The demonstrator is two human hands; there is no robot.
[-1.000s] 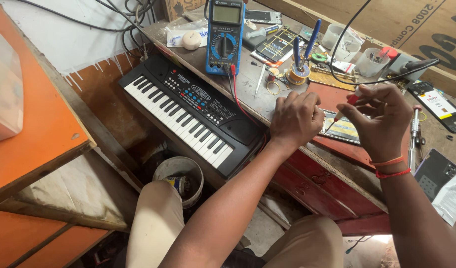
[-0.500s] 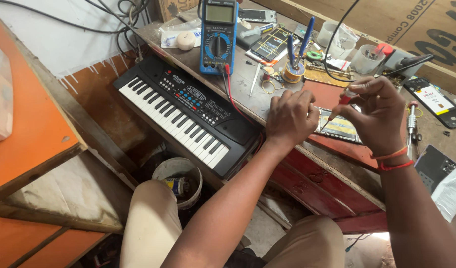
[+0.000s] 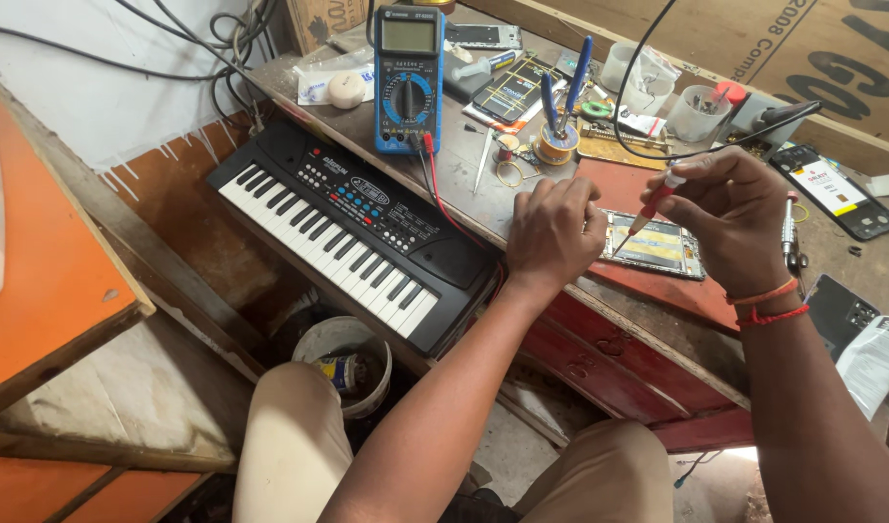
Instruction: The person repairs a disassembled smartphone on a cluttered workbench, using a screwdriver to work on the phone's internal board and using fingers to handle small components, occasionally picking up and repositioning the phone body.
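Workbench (image 3: pixel 464 184), a worn, cluttered wooden top running from ten o'clock to four o'clock across the view; its front edge drops to a red-painted panel. Toy keyboard (image 3: pixel 357 232), black with white keys, lying along the bench's near edge at nine o'clock of the hands, untouched. Digital multimeter (image 3: pixel 409 77), blue-cased, standing at twelve o'clock of the keyboard; its red lead trails down toward the left hand. Opened phone (image 3: pixel 653 247), a flat device lying face-open on the bench edge just beside both hands, its inner plate and parts exposed; judged to be the work in hand, with the cover already off and the internals not yet lifted out, so the job appears mid-way at most. Left hand (image 3: pixel 553 232), fingers curled narrow, knuckles up, resting on the bench at nine o'clock of the opened phone and touching its left edge; whether it pinches anything small cannot be told. Right hand (image 3: pixel 730 218), at three o'clock of the phone, closed around a slim red-handled screwdriver (image 3: pixel 653 201); the tool slants down toward eight o'clock, its tip at or just above the phone's upper left corner; contact cannot be confirmed. Blue-handled pliers (image 3: pixel 566 92), at twelve o'clock of the hands, standing in a solder spool (image 3: pixel 558 143).
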